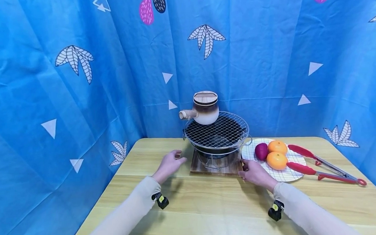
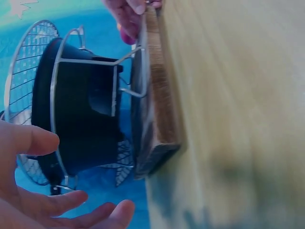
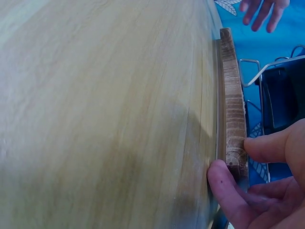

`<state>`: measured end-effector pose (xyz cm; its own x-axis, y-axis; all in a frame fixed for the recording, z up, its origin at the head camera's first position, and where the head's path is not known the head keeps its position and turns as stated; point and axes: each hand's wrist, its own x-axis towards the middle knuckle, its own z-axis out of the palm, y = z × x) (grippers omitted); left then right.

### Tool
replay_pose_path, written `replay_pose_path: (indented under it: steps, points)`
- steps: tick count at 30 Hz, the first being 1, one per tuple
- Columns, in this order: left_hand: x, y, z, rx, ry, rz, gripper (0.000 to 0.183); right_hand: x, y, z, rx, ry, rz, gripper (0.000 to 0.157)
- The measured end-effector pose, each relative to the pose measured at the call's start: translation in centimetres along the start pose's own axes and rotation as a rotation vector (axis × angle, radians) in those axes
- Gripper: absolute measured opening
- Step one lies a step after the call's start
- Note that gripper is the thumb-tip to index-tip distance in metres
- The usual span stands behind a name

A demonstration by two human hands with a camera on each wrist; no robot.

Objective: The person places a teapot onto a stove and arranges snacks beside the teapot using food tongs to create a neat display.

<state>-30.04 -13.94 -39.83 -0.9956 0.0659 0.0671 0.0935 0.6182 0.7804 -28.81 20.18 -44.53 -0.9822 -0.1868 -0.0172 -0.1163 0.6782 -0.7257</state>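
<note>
A round tabletop grill with a wire mesh top (image 1: 218, 133) stands on a dark wooden board (image 1: 198, 166). Near the back left of the mesh sits a brown and white side-handled pot (image 1: 206, 113) with a wooden lid. My right hand (image 1: 254, 171) grips the board's right front corner; the right wrist view has the thumb (image 3: 269, 145) against one face and a finger (image 3: 226, 186) at the opposite side of the edge. To the left of the board, my left hand (image 1: 170, 164) is held with its fingers spread and loosely bent, apart from board and grill.
Right of the grill, a white checked plate (image 1: 286, 176) bears two oranges (image 1: 277, 155) and a purple round fruit or vegetable (image 1: 261, 151). Red-tipped tongs (image 1: 332, 165) lie partly across the plate and table (image 1: 198, 208). A blue patterned curtain (image 1: 251, 58) hangs behind.
</note>
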Motion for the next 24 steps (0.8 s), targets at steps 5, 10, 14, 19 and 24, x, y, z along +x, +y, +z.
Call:
replay_pose_path:
  steps: [5,10,14,19,24]
  points:
    - [0.3,-1.2,0.9,0.003,-0.023,0.002,0.060,0.1,0.0,0.0,0.004,-0.005,0.000,0.067]
    - [0.6,-2.0,1.5,-0.023,-0.066,-0.011,0.063,0.1,0.0,0.0,-0.001,-0.005,0.000,0.066]
    - [0.7,-2.2,1.9,-0.076,-0.102,-0.035,0.064,0.2,-0.1,0.0,0.006,-0.012,-0.003,0.066]
    - [1.0,-2.3,2.4,-0.120,-0.143,-0.052,0.064,0.2,-0.1,0.0,0.009,-0.011,-0.006,0.066]
    - [1.4,-2.1,3.1,-0.151,-0.160,-0.073,0.065,0.1,-0.1,0.1,0.002,-0.003,-0.015,0.065]
